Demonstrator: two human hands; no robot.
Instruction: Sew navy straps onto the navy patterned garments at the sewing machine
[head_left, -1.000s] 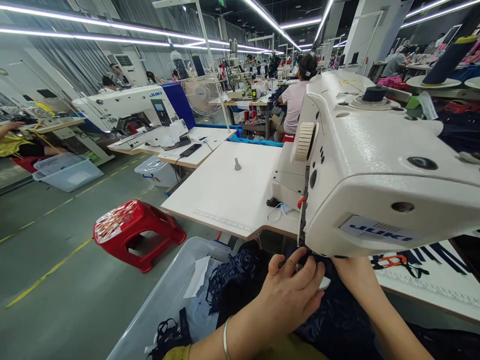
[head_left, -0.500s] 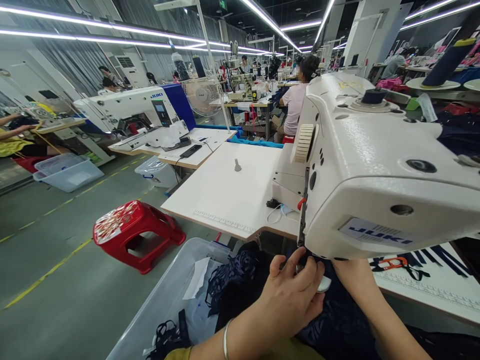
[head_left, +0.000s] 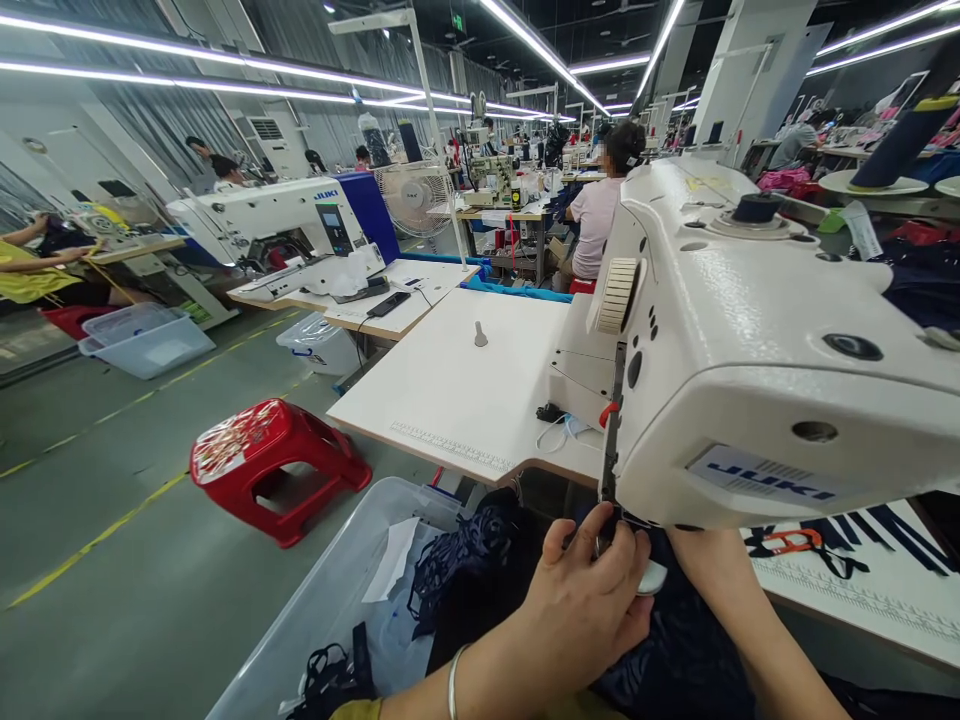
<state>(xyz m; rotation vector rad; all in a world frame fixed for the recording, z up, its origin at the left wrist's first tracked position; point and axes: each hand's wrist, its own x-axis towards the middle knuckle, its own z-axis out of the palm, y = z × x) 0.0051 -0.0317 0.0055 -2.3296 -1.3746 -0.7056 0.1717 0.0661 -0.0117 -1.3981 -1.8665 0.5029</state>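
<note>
At the needle end of a white sewing machine [head_left: 780,400], my left hand [head_left: 577,600] has its fingers curled and pressed together on dark navy fabric [head_left: 679,640]. Its fingertips are right beside the dark metal needle parts. A small whitish rounded piece [head_left: 652,579] shows just past the fingers. My right hand [head_left: 705,550] reaches under the machine head, where its fingers are hidden; only the wrist side shows. The fabric hangs down between my arms.
A clear plastic bin [head_left: 300,610] with navy straps and cloth stands at the lower left. The white worktable [head_left: 450,390] carries a small grey piece. Orange-handled snips [head_left: 787,541] and navy strips lie on the right table. A red stool [head_left: 270,470] stands on the floor.
The whole view has shifted slightly, so the machine and tables sit a little lower and further right. Both hands keep their places at the needle.
</note>
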